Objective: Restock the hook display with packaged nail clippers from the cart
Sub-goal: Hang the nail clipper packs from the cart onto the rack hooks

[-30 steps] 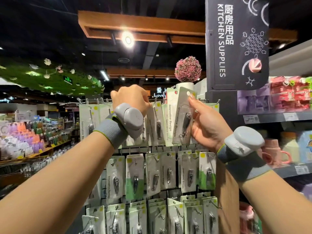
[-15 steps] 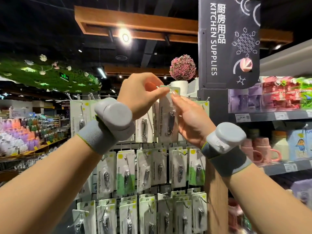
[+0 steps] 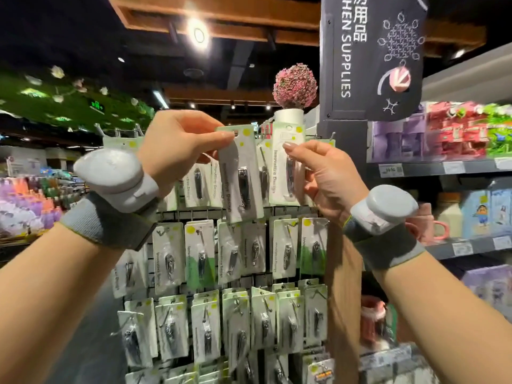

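Observation:
The hook display (image 3: 194,214) carries rows of packaged nail clippers on white and green cards. My left hand (image 3: 180,148) is raised at the top row and pinches the top edge of one packaged nail clipper (image 3: 241,178), which hangs tilted in front of the hooks. My right hand (image 3: 329,178) is just to its right, fingers curled on a second packaged nail clipper (image 3: 285,162), index fingertip on the card's front near the top. Whether either card sits on a hook is hidden. Both wrists wear grey bands with white pods.
A dark "Kitchen Supplies" sign (image 3: 371,65) hangs at upper right above a wooden post (image 3: 343,273). Shelves (image 3: 443,167) on the right hold boxes and pink mugs (image 3: 432,228). A pink ball plant (image 3: 295,85) tops the display. Store aisles lie at left.
Half a second ago both hands met on one card. Now my left hand pinches one package and my right hand has moved right with another.

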`<action>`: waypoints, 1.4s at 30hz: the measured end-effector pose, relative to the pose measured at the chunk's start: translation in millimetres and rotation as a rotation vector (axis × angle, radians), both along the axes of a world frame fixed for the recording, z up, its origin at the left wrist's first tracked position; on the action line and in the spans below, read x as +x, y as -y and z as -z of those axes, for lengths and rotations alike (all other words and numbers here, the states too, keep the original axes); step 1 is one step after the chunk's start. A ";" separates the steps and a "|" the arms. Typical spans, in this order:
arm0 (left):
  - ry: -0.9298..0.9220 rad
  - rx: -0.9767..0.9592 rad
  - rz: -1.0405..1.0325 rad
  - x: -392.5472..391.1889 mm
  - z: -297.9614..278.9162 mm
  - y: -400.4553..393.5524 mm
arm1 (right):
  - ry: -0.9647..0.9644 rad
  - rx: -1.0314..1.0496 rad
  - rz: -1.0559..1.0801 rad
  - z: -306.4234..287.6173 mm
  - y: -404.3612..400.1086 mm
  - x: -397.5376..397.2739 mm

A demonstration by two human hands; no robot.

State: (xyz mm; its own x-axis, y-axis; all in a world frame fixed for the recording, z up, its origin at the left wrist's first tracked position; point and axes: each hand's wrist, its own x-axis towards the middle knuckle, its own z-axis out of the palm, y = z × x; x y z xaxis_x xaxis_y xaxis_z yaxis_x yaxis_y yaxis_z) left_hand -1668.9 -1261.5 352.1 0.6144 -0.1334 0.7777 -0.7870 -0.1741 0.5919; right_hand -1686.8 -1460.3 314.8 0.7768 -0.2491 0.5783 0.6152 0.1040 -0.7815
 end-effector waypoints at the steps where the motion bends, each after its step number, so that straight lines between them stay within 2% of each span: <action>1: -0.001 -0.006 -0.004 -1.1 3.5 -3.2 | 0.011 0.005 0.017 4.2 4.4 -0.7; 9: -0.006 0.044 -0.023 -10.9 37.9 -10.8 | -0.034 0.034 0.049 39.7 27.8 -14.6; 14: -0.039 0.080 0.011 -9.6 59.5 -0.6 | -0.107 0.067 -0.035 66.0 33.5 -19.9; 21: -0.016 0.295 -0.083 1.5 80.3 20.4 | -0.223 0.127 -0.005 95.4 44.4 -19.3; 27: -0.082 0.351 -0.090 5.9 89.9 46.6 | -0.291 0.095 0.038 107.2 49.2 -12.6; 31: -0.055 0.417 -0.132 10.1 90.5 71.5 | -0.304 0.154 0.005 105.6 47.1 -3.9; 35: 0.000 0.482 -0.219 14.4 91.1 86.4 | -0.312 0.074 -0.068 99.8 42.8 -1.7; 42: 0.129 0.616 -0.380 19.3 91.0 96.6 | -0.306 0.043 -0.060 94.7 46.8 -0.5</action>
